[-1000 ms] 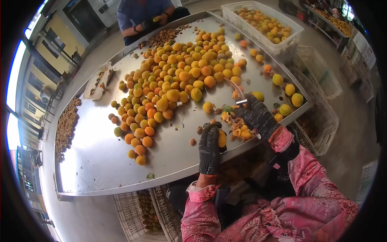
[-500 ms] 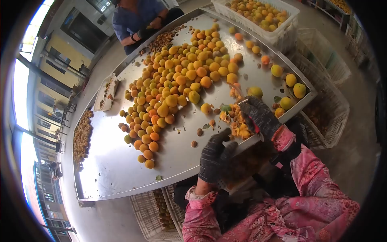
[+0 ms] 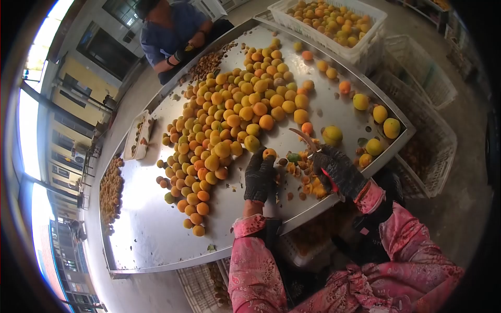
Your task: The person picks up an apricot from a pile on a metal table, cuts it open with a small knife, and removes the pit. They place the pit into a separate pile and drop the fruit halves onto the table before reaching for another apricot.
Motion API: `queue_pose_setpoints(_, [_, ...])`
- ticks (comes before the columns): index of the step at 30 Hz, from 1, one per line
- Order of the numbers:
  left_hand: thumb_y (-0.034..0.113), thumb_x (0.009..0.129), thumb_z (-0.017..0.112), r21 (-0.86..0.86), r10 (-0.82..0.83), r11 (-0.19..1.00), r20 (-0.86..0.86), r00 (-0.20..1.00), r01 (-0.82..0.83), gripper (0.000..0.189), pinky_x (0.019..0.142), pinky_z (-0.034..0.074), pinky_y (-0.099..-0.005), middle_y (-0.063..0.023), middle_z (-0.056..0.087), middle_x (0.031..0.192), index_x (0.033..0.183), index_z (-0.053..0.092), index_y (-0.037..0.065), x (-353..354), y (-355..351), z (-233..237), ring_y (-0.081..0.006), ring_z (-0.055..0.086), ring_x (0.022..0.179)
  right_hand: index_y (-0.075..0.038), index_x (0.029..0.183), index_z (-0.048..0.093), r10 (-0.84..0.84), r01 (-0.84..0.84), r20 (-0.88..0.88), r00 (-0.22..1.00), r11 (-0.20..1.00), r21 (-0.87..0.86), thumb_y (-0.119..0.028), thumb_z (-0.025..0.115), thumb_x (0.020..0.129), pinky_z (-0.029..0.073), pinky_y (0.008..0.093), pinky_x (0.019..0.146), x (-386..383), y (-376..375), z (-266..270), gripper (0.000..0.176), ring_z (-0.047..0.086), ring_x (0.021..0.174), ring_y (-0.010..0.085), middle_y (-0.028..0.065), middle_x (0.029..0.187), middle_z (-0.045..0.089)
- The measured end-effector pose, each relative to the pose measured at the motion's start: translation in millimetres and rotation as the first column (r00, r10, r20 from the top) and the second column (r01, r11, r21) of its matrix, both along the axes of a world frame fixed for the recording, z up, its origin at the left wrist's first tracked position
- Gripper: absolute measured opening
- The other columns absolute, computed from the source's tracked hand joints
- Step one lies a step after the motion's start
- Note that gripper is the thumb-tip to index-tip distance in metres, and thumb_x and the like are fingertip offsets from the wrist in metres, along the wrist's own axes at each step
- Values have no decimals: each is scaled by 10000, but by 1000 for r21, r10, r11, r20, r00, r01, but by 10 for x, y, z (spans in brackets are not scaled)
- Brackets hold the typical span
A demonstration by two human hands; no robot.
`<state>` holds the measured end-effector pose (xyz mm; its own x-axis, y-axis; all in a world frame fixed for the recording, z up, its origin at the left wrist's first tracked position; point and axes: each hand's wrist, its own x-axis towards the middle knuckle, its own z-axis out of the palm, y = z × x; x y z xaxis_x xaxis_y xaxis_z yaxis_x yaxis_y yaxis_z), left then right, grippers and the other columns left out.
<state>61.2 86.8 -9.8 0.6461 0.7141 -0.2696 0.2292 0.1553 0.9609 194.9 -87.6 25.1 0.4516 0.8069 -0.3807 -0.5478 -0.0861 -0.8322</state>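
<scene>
My gloved left hand (image 3: 259,177) is over the metal table (image 3: 156,229), its fingers closed round an apricot (image 3: 269,153) at the near edge of the big heap of apricots (image 3: 229,104). Red-handled pruning shears (image 3: 306,138) are in my gloved right hand (image 3: 340,169), their curved blades parted and pointing away to the left. Beneath and beside that hand lie torn orange apricot pieces (image 3: 313,187) and brown pits. Just beyond it sits a larger yellow-green fruit (image 3: 332,135).
A white crate of apricots (image 3: 275,11) stands by the far corner. Brown pits (image 3: 110,193) line the table's left side, near a small white tray (image 3: 140,148). Opposite, a person in blue (image 3: 169,31) works at the edge. White crates (image 3: 436,151) stand at right.
My left hand has moved forward and left from the near edge and closed on an apricot. The shears' blades show more plainly now, and my right hand has dropped slightly.
</scene>
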Motion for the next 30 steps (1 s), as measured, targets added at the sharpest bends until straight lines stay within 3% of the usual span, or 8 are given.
queue_pose_setpoints(4, [356,895,478,75,-60,997,365,929,35,523,776,493,-344,-179,548,1088,1254,364,-7,-119,-250,266,-223,622,799,-99,1016,564,99,-106,65,993,986,125,-198,584,847,428,256,444,-9,-51,-74,197,527,533,118,33,753,553])
queue_pose_setpoints(7, [349,893,476,-50,24,999,506,862,2,515,768,496,-355,-173,547,1080,1257,368,2,-239,-386,320,-227,619,829,-64,1080,569,27,-185,754,656,974,127,-98,582,811,506,356,658,-188,-75,-134,272,608,804,242,139,954,590])
queue_pose_setpoints(9, [363,877,499,-225,117,974,633,765,37,534,750,497,-339,-154,562,1021,1250,378,0,-318,-468,399,-218,609,838,-35,1105,567,-305,-251,917,-257,937,241,-40,582,771,461,430,836,-255,-27,-187,335,545,1027,334,212,1103,548])
queue_pose_setpoints(10, [364,866,517,118,-16,992,396,918,-34,540,727,492,-319,-137,567,988,1244,392,-1,-363,-497,441,-201,598,817,-30,1101,574,-279,-256,891,-359,947,193,-60,594,781,478,410,803,-299,-57,-139,322,564,979,336,195,1083,560])
queue_pose_setpoints(12, [365,855,536,446,-40,895,102,994,-10,546,704,487,-299,-120,573,956,1238,405,-3,-450,-509,413,-184,586,796,-39,1107,574,-241,-265,902,-358,953,149,-63,611,767,472,412,825,-423,-66,3,342,561,1002,338,189,1102,561])
queue_pose_setpoints(17, [432,838,566,-194,107,981,627,772,21,617,597,426,-233,-91,568,921,1233,431,-22,-553,-528,397,-131,523,687,-62,1116,576,-167,-266,962,-217,958,106,-73,621,767,468,408,842,-643,-23,119,352,555,1024,332,193,1149,540])
queue_pose_setpoints(22, [492,803,592,-185,78,981,644,761,57,687,556,406,-227,-87,568,882,1224,448,-31,-672,-538,393,-123,506,648,-55,1141,578,-235,-284,837,-494,954,100,-86,565,788,489,369,779,-712,-41,131,354,567,982,304,183,1142,544])
queue_pose_setpoints(30, [589,739,604,-90,-76,986,511,856,142,797,513,419,-209,-60,590,878,1222,447,-25,-744,-580,507,-106,532,621,-45,1171,557,-213,-378,871,-442,925,34,-78,536,789,479,379,815,-673,-89,112,383,556,1008,319,213,1178,513])
